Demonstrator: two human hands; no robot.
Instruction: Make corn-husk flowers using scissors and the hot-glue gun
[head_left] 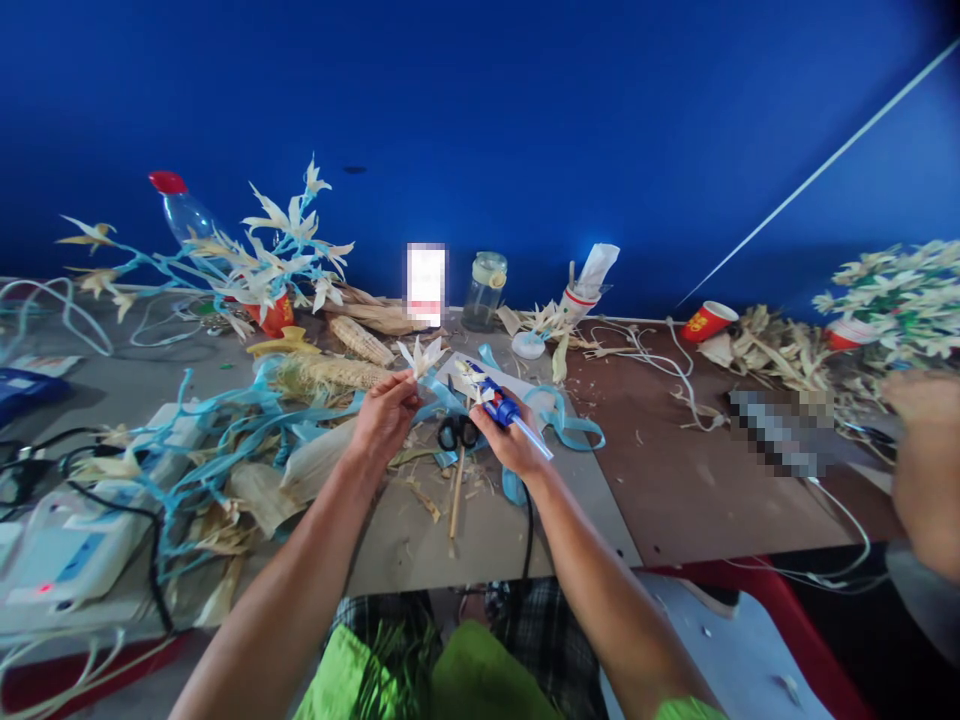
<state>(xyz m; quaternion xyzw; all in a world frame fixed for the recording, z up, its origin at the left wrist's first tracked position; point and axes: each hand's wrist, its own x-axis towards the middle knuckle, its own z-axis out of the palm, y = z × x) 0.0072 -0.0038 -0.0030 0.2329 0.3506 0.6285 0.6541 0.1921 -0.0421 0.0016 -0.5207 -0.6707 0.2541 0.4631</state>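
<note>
My left hand [390,405] pinches a pale corn-husk flower [421,357] at its base, petals pointing up. Close by on the right, my right hand [510,435] is wrapped around a blue glue gun [499,402], with a clear glue stick jutting from its back end and its cord hanging down. A bit of pale husk shows by the gun's front, and I cannot tell whether it touches the nozzle. Between my hands lie black-handled scissors [456,432] and a thin stick [456,495]. Light-blue ribbon [574,425] curls beside the gun.
Blue ribbon strips and husks [262,490] heap on the left near a white power strip [82,550]. Corn cobs [361,340], a husk-flower arrangement [262,260] and a glass jar [486,292] stand farther back. Another person's arm [930,470] reaches in at right.
</note>
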